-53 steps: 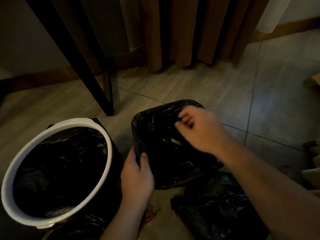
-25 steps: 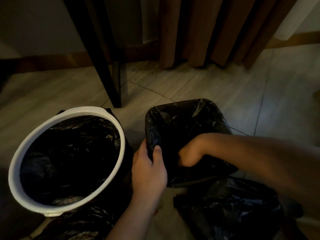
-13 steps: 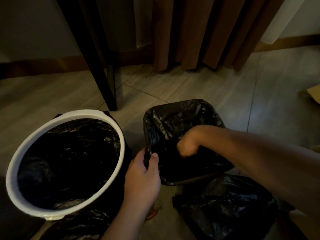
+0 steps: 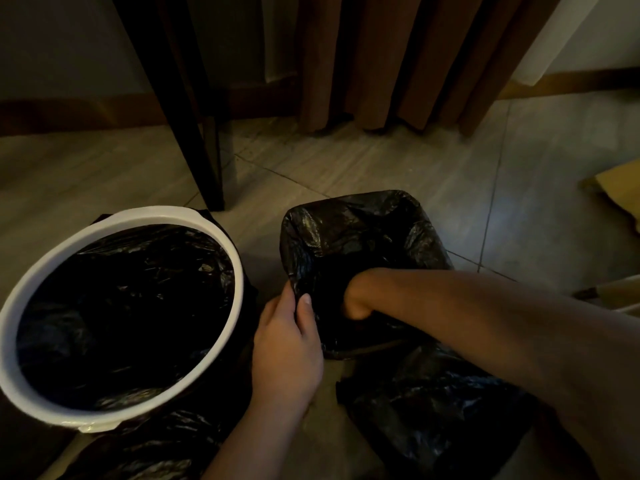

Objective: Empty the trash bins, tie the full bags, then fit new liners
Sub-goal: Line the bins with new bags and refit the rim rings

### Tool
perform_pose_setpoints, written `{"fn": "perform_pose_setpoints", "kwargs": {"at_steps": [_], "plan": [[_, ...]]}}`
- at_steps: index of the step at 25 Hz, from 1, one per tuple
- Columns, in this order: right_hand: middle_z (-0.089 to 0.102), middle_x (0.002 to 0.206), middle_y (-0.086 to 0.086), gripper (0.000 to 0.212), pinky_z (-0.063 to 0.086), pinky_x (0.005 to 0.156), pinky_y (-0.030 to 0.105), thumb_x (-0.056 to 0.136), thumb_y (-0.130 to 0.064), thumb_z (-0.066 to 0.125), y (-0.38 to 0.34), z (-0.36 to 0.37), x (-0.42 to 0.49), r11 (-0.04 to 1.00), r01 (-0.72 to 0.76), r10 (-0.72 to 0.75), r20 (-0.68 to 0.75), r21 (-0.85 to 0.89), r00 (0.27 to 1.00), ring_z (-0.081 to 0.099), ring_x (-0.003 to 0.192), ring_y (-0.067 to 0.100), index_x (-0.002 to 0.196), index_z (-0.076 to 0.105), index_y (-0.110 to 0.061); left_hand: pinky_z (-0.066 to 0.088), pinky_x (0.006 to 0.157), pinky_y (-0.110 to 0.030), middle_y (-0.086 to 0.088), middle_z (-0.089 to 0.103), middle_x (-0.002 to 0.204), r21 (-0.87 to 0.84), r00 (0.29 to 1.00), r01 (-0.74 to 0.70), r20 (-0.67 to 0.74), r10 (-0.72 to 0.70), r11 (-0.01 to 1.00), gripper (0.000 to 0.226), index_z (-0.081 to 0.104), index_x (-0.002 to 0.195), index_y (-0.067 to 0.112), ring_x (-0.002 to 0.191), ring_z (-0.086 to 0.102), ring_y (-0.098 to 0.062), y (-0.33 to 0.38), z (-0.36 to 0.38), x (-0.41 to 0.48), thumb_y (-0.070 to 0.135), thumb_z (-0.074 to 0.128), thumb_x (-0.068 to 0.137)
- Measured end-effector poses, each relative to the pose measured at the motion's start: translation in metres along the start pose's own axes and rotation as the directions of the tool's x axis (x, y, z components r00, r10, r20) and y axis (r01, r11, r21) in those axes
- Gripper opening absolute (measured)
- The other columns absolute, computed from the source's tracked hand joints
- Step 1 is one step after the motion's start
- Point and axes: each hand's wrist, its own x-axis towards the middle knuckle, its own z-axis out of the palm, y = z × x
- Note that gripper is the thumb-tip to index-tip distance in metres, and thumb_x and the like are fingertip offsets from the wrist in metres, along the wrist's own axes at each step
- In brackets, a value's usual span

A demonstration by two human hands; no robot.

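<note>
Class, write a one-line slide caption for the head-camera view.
Left hand pinches the near edge of the black liner while the right hand reaches down inside it.

The right hand [image 4: 358,299] is wrist-deep in the black liner [image 4: 346,230], its fingers hidden.

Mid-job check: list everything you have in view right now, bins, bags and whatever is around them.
round bin: one, white rim, black-lined, floor left.
square bin: one, centre, covered by black liner.
black bag: one, floor, lower right.
black plastic: some, bottom left below round bin.
table leg: one, dark, behind the bins.
curtain: one, brown, top.
cardboard: tan, right edge; count unclear.
floor: grey tiles.
left hand: pinches black liner at the near-left rim.
right hand: inside square bin, fingers hidden.
</note>
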Motion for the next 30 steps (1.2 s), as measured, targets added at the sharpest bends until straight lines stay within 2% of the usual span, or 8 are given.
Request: {"fn": "perform_pose_setpoints", "kwargs": {"at_steps": [5,10,16,18,21,25,28,30], "plan": [[0.065,0.114,0.006,0.032,0.056,0.1,0.048,0.106,-0.04,0.054,0.022,-0.032,-0.06,0.94,0.258,-0.246,-0.082,0.225,0.966,0.063,0.102,0.025,0.121,0.068,-0.015,0.049,0.104,-0.04,-0.001,0.061,0.134,0.044,1.0,0.006,0.005,-0.006,0.999,0.047,0.056,0.15,0.021,0.124,0.056,-0.018,0.0,0.001,0.002,0.041,0.039,0.111],[0.063,0.122,-0.004,0.049,0.05,0.086,0.035,0.098,-0.056,0.056,0.017,-0.042,-0.062,0.875,0.35,-0.228,-0.352,0.334,0.908,0.062,0.106,0.016,0.135,0.059,-0.025,0.043,0.111,-0.037,-0.003,0.059,0.14,0.065,1.0,0.001,0.002,-0.001,0.998,0.047,0.053,0.153,0.024,0.132,0.052,-0.02,0.005,-0.004,0.008,0.04,0.039,0.111],[0.049,0.153,0.014,0.048,0.043,0.101,0.04,0.111,-0.031,0.048,-0.009,-0.022,-0.015,0.971,0.207,-0.2,-0.065,0.123,0.978,0.053,0.13,0.031,0.154,0.048,-0.012,0.048,0.114,-0.044,0.009,0.062,0.144,-0.047,0.995,0.065,0.079,-0.061,0.997,0.05,0.048,0.156,0.035,0.136,0.056,-0.014,-0.001,-0.006,0.013,0.051,0.04,0.11],[0.051,0.15,0.013,0.047,0.045,0.101,0.041,0.11,-0.03,0.049,-0.011,-0.026,-0.021,0.965,0.227,-0.219,-0.076,0.13,0.973,0.055,0.127,0.031,0.153,0.049,-0.013,0.048,0.112,-0.038,0.012,0.062,0.145,-0.086,0.993,0.098,0.076,-0.091,0.992,0.051,0.047,0.157,0.037,0.135,0.057,-0.012,-0.002,-0.006,0.014,0.053,0.041,0.109],[0.068,0.112,0.003,0.03,0.047,0.073,0.03,0.107,-0.033,0.051,0.0,-0.022,-0.055,0.905,0.285,-0.177,-0.329,0.316,0.928,0.063,0.09,0.016,0.122,0.069,-0.016,0.05,0.106,-0.034,0.016,0.064,0.139,-0.132,0.989,0.137,0.082,-0.127,0.982,0.05,0.047,0.155,0.04,0.13,0.06,-0.011,-0.005,-0.005,0.016,0.056,0.044,0.107],[0.064,0.067,-0.009,0.035,0.048,0.05,0.028,0.098,-0.054,0.052,0.014,0.044,-0.112,0.816,0.365,0.135,-0.762,0.448,0.633,0.06,0.055,0.005,0.078,0.067,-0.03,0.055,0.102,-0.041,0.016,0.065,0.127,-0.165,0.983,0.182,0.068,-0.173,0.969,0.053,0.044,0.155,0.038,0.122,0.064,-0.016,-0.005,-0.003,0.019,0.058,0.047,0.106],[0.065,0.078,-0.013,0.022,0.051,0.069,0.033,0.098,-0.044,0.058,0.013,0.084,-0.124,0.872,0.347,0.305,-0.938,0.346,0.168,0.06,0.072,0.008,0.085,0.069,-0.03,0.054,0.091,-0.037,0.013,0.066,0.119,-0.147,0.984,0.176,0.035,-0.172,0.973,0.051,0.046,0.151,0.032,0.111,0.065,-0.016,-0.008,0.004,0.022,0.058,0.043,0.106],[0.07,0.1,-0.001,0.022,0.049,0.085,0.038,0.096,-0.038,0.063,0.037,0.093,-0.119,0.823,0.277,0.515,-0.857,0.496,0.003,0.062,0.095,0.018,0.107,0.071,-0.022,0.054,0.096,-0.039,0.013,0.066,0.124,-0.195,0.984,0.176,0.037,-0.172,0.965,0.049,0.047,0.15,0.034,0.117,0.064,-0.015,-0.008,0.007,0.02,0.056,0.044,0.107]]}}
